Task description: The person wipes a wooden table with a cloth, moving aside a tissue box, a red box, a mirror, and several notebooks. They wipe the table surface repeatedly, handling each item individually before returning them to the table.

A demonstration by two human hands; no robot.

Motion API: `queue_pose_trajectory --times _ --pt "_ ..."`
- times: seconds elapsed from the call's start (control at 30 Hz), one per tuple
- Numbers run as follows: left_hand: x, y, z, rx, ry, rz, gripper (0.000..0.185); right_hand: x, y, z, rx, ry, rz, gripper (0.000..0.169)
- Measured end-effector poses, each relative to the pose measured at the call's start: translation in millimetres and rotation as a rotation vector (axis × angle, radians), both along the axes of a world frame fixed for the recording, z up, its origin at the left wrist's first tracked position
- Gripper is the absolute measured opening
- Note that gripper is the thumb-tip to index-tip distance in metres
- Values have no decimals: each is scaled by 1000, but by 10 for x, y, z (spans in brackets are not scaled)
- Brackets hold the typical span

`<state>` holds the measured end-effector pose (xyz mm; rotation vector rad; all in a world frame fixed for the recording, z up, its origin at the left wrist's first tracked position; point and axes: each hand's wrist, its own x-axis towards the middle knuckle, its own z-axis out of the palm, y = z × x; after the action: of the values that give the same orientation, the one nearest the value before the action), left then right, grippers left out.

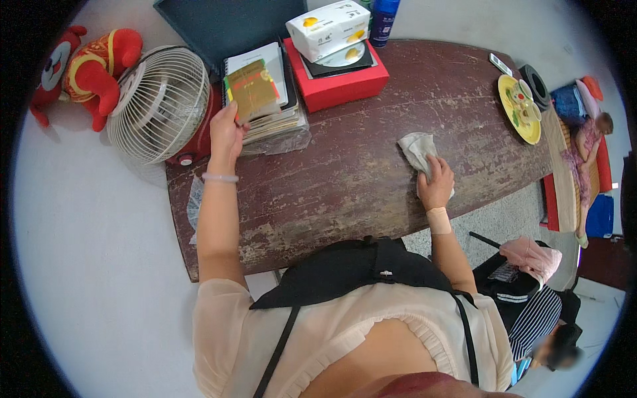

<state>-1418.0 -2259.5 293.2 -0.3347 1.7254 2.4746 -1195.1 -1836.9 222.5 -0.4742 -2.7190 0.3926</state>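
Note:
My left hand [228, 130] grips a gold-coloured booklet or packet [253, 93] with coloured edges, holding it over a stack of books and papers [278, 122]. A white spiral notebook [271, 54] lies on top of that stack. Under my right hand [437, 183] is a crumpled pale cloth [417, 148], pressed on the worn, dark red wooden table [343, 184]. My fingers close over the cloth's near part and hide some of it.
A red box [343, 89] carries a tissue pack [328, 30]. Left stands a caged fan [161, 107] beside a red plush toy [99, 74]. A yellow plate [527, 129] with cups and a thermometer-like white device [500, 64] sit far right. Two people are beyond the table.

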Motion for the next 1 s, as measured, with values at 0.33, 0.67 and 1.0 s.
queue_pose_trajectory --times 0.33,0.67,1.0 --pt "-620 33 -234 -1170 322 64 52 -40 -18 -63 49 85 -30 49" --pt "-297 504 2 -1596 557 134 81 -46 -20 -100 83 104 -15 49" --pt "-549 433 -142 -1671 475 126 79 -55 -37 -86 105 94 -24 49"
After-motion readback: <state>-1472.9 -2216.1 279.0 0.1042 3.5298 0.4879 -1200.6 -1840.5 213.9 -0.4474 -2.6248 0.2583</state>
